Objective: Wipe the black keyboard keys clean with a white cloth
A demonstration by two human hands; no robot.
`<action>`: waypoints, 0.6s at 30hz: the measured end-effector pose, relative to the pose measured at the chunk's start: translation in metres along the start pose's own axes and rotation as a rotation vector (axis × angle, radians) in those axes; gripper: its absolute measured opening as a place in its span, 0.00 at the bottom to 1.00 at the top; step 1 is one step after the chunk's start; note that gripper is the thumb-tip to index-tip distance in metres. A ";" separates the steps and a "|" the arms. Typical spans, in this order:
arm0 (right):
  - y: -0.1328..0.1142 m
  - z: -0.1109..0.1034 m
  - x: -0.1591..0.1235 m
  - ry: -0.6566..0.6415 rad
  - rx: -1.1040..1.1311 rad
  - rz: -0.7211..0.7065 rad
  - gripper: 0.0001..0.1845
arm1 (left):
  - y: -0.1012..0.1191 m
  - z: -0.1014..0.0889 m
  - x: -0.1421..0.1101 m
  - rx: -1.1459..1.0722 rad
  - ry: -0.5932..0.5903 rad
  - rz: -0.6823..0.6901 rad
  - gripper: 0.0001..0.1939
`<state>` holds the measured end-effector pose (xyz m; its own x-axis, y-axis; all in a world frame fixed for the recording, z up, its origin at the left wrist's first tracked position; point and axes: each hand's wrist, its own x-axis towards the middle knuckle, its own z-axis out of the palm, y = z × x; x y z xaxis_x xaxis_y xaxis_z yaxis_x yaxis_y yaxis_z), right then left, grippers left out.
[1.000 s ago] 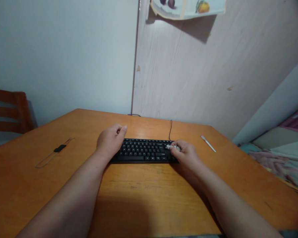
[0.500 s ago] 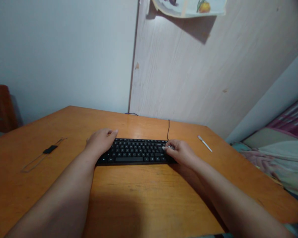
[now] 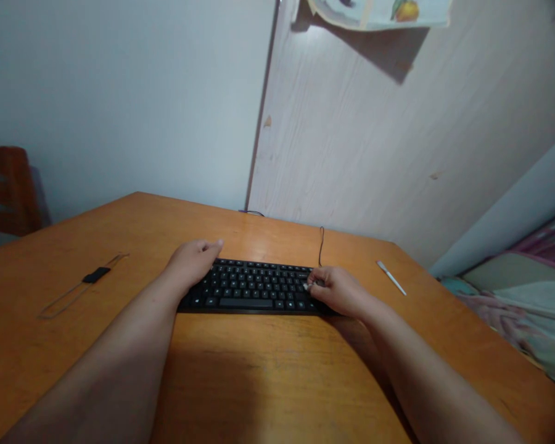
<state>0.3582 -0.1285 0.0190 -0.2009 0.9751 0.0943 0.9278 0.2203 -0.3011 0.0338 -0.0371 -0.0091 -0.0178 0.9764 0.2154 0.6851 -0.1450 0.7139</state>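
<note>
A black computer keyboard (image 3: pixel 250 286) lies flat on the wooden table in front of me. At its left end, my left hand (image 3: pixel 192 265) is wrapped around the edge, thumb towards the back; its other fingers are mostly hidden. My right hand (image 3: pixel 335 288) is over the keyboard's right part, fingers pinched on a small whitish wad (image 3: pixel 307 286) that seems to touch the keys. Most of the wad is hidden by the fingers, so its material is unclear. The right end of the keyboard is covered by this hand.
On the wooden table (image 3: pixel 268 370), a thin brush with a white handle (image 3: pixel 391 277) lies to the right. A black piece with looped cord (image 3: pixel 96 275) lies to the left. A dark cable (image 3: pixel 322 245) runs behind the keyboard. A chair (image 3: pixel 9 188) stands at far left; walls rise behind.
The camera view has shifted a little. My right hand with the whitish wad has moved slightly left over the keys. My left hand stays on the keyboard's left end.
</note>
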 end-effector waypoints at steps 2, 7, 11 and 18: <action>0.000 -0.001 -0.002 0.000 -0.011 0.000 0.06 | 0.000 0.000 -0.001 -0.041 0.004 -0.027 0.25; -0.003 0.002 0.002 0.086 -0.067 0.010 0.08 | 0.002 0.000 -0.004 -0.099 0.007 -0.077 0.26; 0.002 -0.001 -0.001 0.039 -0.028 0.004 0.07 | 0.000 0.001 -0.004 -0.120 0.014 -0.096 0.26; 0.016 -0.012 -0.017 -0.083 0.136 -0.022 0.04 | -0.001 0.002 -0.003 -0.143 0.034 -0.140 0.23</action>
<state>0.3796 -0.1417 0.0237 -0.2513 0.9676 0.0256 0.8730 0.2380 -0.4256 0.0346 -0.0397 -0.0114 -0.1318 0.9830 0.1279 0.5637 -0.0318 0.8254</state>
